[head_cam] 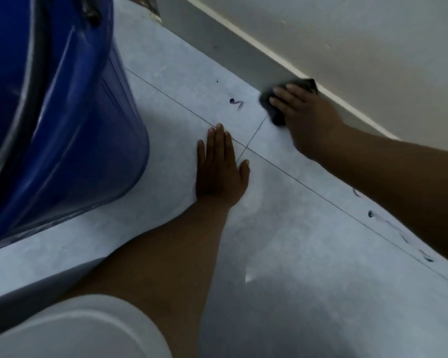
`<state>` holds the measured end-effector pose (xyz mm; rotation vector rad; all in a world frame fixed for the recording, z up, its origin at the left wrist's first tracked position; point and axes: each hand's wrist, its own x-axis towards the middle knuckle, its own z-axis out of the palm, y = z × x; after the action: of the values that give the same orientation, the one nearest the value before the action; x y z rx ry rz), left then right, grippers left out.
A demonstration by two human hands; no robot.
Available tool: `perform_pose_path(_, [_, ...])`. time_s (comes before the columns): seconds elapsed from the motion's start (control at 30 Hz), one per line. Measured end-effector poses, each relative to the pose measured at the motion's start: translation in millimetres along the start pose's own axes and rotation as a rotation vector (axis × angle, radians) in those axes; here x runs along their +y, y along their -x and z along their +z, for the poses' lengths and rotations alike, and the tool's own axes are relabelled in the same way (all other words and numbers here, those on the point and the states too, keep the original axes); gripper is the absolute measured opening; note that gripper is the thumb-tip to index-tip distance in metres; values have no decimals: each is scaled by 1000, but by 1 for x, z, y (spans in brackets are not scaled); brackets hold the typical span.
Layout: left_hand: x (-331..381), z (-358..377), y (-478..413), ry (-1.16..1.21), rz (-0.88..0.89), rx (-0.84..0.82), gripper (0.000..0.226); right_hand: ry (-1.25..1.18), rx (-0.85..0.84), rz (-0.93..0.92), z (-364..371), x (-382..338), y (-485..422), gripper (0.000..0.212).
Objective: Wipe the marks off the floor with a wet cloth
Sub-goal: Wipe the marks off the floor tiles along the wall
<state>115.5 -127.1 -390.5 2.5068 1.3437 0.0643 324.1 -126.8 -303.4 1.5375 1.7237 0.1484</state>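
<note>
A crumpled dark wet cloth (274, 109) is pressed to the pale grey tiled floor (282, 228) by the right hand (303, 112), clamped on it, upper right of centre by the skirting. The left hand (219, 166) is laid flat, fingers spread, at centre. Wiping appears under way; next, the cloth likely needs sweeping left over the dark squiggle mark (237, 103); smears (398, 236) at right remain.

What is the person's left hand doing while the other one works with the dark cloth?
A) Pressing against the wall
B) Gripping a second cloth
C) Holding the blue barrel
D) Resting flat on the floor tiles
D: the left hand lies palm down, fingers spread, on the floor where the tile lines cross, apart from the blue barrel, while the right hand presses the dark cloth down near the wall.
</note>
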Motion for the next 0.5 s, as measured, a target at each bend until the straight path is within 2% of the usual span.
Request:
perform_pose_path(0.1, [-2,0,0,-15,-1,-13,77,-5,3,-85,52,19,79,67])
perform_pose_path(0.2, [10,-3,3,-27,-56,-69,76,-23,-71,-75,63,28,116,65])
perform_pose_path(0.33, [32,6,18,-31,-87,-80,76,-98,-10,-68,46,20,76,73])
perform_pose_path(0.5, [33,10,19,-69,-96,-53,76,-98,13,48,5,-5,5,65])
